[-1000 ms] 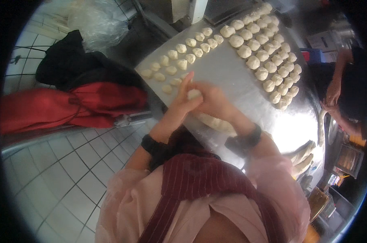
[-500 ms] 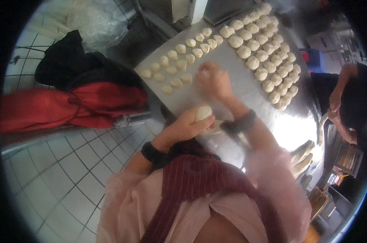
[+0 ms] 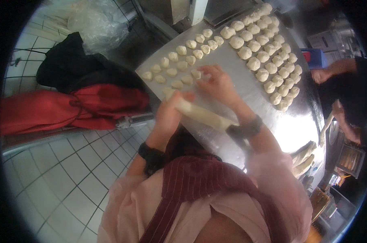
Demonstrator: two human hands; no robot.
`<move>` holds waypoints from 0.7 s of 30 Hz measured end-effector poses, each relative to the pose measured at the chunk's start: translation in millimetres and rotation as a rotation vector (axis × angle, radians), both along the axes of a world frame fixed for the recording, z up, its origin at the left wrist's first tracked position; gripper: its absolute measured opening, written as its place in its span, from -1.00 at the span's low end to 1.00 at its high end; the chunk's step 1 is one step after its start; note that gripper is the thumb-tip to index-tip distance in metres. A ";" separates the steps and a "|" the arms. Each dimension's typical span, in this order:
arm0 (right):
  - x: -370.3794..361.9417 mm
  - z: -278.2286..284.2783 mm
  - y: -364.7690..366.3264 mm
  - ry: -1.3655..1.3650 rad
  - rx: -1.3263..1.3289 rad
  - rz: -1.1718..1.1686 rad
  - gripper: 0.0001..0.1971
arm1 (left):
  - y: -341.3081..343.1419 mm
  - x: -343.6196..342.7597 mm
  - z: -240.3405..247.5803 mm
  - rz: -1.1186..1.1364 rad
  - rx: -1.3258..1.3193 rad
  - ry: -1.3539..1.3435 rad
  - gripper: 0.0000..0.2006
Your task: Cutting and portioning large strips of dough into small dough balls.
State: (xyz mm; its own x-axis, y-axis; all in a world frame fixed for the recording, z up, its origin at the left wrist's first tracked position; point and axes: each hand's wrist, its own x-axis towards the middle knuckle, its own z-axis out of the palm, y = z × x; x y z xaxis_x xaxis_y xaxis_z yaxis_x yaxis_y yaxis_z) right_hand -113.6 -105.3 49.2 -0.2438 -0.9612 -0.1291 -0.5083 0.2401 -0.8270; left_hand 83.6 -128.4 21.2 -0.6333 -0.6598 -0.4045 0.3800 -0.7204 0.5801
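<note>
My left hand point(image 3: 170, 111) is closed around one end of a pale dough rope point(image 3: 205, 116). The rope slants down to the right, over the metal table's near edge and toward my right wrist. Just beyond it, my right hand point(image 3: 219, 84) has its fingers apart, slightly blurred, beside a small dough piece point(image 3: 196, 74). That piece ends a short row of similar dough pieces point(image 3: 177, 84). More small pieces point(image 3: 181, 50) stand in rows behind, on the left part of the table.
Larger rounded dough balls point(image 3: 253, 63) fill the metal table's point(image 3: 226, 56) right side. Longer dough lengths point(image 3: 303, 158) lie at its right edge. At far right, another person's hand point(image 3: 340, 113) holds a dough strip point(image 3: 325, 129). Red cloth point(image 3: 110, 103) and black cloth point(image 3: 70, 65) lie left.
A new small dough piece stands at the row's end beside my right hand, whose fingers have spread. My left hand has moved up and left, and the dough rope is now stretched out in view.
</note>
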 end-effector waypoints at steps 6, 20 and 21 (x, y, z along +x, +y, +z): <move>14.8 28.0 28.5 -0.227 -0.032 0.177 -0.55 | 2.6 -35.2 12.6 -0.084 -0.118 -0.075 -0.56; 18.2 33.3 19.5 0.030 -0.086 0.147 -0.75 | 9.4 -35.9 -1.7 -0.397 -0.397 -0.201 -0.61; 19.3 35.3 18.8 -0.030 -0.052 0.123 -0.76 | 7.9 -36.3 -0.4 -0.421 -0.409 -0.137 -0.69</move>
State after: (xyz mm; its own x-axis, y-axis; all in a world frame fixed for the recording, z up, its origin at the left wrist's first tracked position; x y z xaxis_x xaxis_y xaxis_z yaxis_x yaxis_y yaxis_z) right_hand -94.3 -86.4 84.5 -0.1205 -0.9891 -0.0843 -0.5057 0.1343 -0.8522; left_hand 47.3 -120.4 20.9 -0.8341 -0.4829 -0.2666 0.0131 -0.5006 0.8656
